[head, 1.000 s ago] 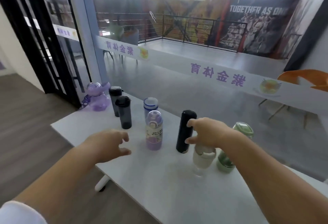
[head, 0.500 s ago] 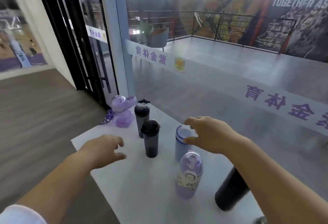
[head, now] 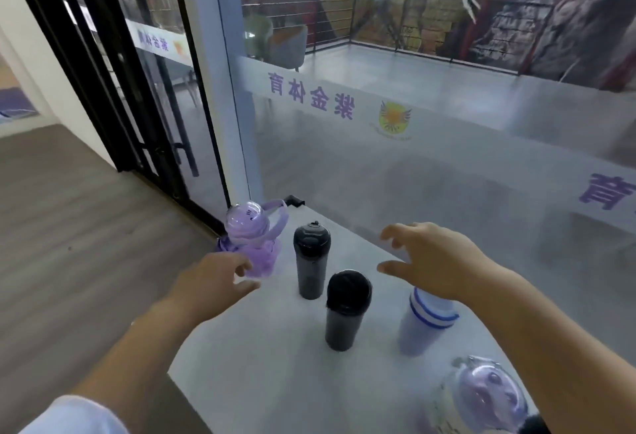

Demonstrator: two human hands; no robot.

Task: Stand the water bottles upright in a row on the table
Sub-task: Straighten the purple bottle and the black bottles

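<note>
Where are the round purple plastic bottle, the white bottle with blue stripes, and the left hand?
Round purple plastic bottle (head: 248, 223): head view, domed lid.
White bottle with blue stripes (head: 418, 330): head view, side wall.
Left hand (head: 210, 282): head view, back of hand.

Wood floor (head: 69, 227), black-framed door (head: 113, 89), glass wall (head: 413, 175), railing (head: 344, 14) beyond.
</note>
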